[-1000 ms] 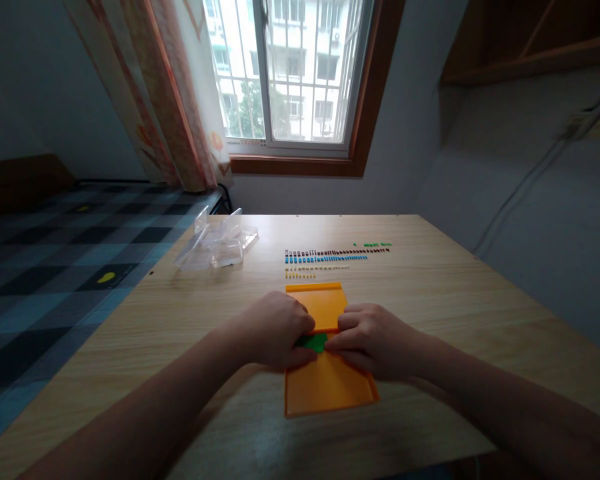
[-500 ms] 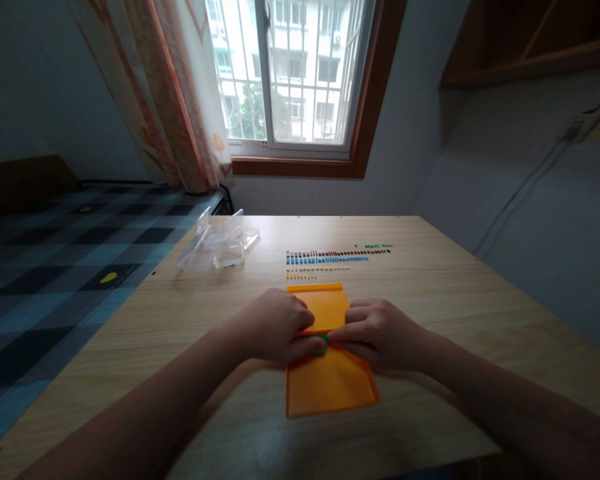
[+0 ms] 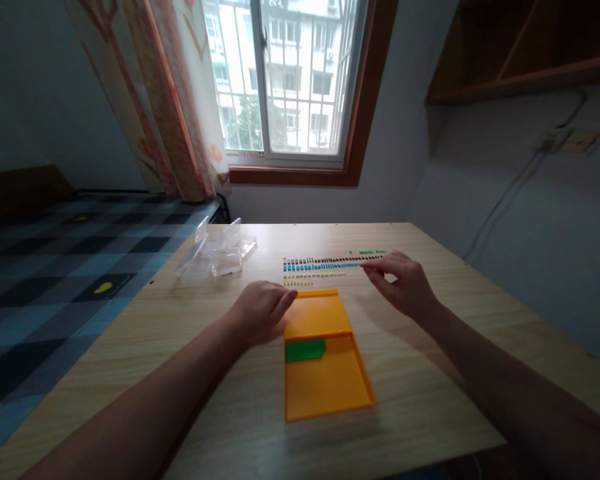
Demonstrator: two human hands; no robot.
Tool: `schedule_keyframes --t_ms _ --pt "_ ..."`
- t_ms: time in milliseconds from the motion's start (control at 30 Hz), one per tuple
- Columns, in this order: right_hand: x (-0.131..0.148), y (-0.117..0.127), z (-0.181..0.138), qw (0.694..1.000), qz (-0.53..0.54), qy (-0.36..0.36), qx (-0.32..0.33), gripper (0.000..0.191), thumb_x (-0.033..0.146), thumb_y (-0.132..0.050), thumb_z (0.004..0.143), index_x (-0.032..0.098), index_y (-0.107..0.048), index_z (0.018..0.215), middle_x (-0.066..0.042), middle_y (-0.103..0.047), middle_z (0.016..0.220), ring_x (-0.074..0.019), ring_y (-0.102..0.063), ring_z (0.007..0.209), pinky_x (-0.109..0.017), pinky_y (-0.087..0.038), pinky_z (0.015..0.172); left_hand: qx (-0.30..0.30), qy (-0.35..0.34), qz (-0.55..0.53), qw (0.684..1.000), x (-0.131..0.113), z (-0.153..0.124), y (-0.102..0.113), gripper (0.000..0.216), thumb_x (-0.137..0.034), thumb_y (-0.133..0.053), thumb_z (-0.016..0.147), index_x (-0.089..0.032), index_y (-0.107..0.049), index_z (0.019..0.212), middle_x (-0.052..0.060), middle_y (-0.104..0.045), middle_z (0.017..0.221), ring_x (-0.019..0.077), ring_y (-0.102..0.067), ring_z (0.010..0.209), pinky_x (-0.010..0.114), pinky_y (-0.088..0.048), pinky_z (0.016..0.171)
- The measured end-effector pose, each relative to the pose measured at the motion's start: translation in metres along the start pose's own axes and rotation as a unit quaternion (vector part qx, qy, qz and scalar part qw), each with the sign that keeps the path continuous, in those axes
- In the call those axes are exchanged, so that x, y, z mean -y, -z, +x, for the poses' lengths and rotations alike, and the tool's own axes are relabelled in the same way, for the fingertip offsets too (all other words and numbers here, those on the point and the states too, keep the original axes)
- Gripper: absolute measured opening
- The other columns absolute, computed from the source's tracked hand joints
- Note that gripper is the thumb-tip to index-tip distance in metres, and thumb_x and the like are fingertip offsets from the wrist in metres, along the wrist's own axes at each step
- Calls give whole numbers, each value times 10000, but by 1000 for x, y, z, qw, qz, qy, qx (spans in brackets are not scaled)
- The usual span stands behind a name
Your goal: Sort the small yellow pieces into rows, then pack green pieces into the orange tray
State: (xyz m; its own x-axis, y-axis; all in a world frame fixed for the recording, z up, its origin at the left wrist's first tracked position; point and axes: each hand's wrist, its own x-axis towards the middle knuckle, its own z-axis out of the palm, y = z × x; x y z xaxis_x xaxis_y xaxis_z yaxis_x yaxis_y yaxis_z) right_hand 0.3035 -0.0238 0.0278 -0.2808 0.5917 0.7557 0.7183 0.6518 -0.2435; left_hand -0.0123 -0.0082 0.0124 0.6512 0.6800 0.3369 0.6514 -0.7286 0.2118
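Observation:
An orange plastic case (image 3: 325,387) lies unfolded on the table, a green plastic tray (image 3: 304,350) in the upper left of its near half. At the far left corner of the case is my left hand (image 3: 263,312), fingers curled and thumb closed against that corner. My right hand (image 3: 405,280) is over the table beyond the case, thumb and forefinger pinched at the right end of a row of tiny blue pieces (image 3: 325,266). Whether a piece is between those fingertips is too small to see. Tiny dark pieces (image 3: 325,260), pale ones (image 3: 315,275) and yellow ones (image 3: 297,284) form neighbouring rows.
Small green pieces (image 3: 373,253) lie behind the dark row, partly near my right hand. Clear plastic boxes (image 3: 220,253) with raised lids stand at the table's back left. A bed with a checked cover (image 3: 80,280) adjoins the left side; a window (image 3: 300,80) is behind.
Both hands have come off the green tray, which now lies uncovered in the case. My left hand moved to the far left corner; my right hand reached out to the blue row.

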Motion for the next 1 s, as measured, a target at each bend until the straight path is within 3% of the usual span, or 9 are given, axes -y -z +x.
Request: schedule_keyframes --t_ms 200,333,500,733,1000 --pt "-55 -1 28 995 -75 -71 -1 193 247 -632 880 199 -792 976 -67 -756 840 -240 -659 849 -387 -481 856 -3 14 -17 1000 2 0 -5 448 -287 -304 1016 -196 -454 604 50 -571 585 148 -467 546 285 -300 561" --pt "-84 -18 48 974 -143 -130 122 283 213 -573 919 191 -776 1116 -73 -770 1007 -207 -662 967 -328 -466 922 -10 38 -33 999 2 1 -3 491 -331 -281 1028 -196 -428 579 49 -557 572 143 -473 542 275 -312 566" --pt "-107 -49 70 932 -203 -192 233 227 284 -633 891 223 -820 1005 -69 -793 997 -214 -687 920 -288 -480 817 -4 29 -40 999 2 1 -2 532 -376 -264 1039 -187 -465 584 49 -586 598 140 -502 563 274 -315 581" --pt "-115 -83 81 881 -269 -253 296 251 363 -637 856 235 -827 959 -102 -790 997 -229 -694 958 -275 -484 816 -5 22 -28 999 4 0 -5 549 -385 -281 1039 -184 -492 574 39 -590 592 139 -493 557 290 -281 577" --pt "-105 -88 86 866 -280 -265 317 224 274 -669 811 229 -828 962 -108 -783 1036 -228 -698 968 -263 -488 793 6 25 -22 999 3 1 -4 545 -377 -285 1037 -180 -518 585 32 -582 589 134 -476 544 285 -267 571"
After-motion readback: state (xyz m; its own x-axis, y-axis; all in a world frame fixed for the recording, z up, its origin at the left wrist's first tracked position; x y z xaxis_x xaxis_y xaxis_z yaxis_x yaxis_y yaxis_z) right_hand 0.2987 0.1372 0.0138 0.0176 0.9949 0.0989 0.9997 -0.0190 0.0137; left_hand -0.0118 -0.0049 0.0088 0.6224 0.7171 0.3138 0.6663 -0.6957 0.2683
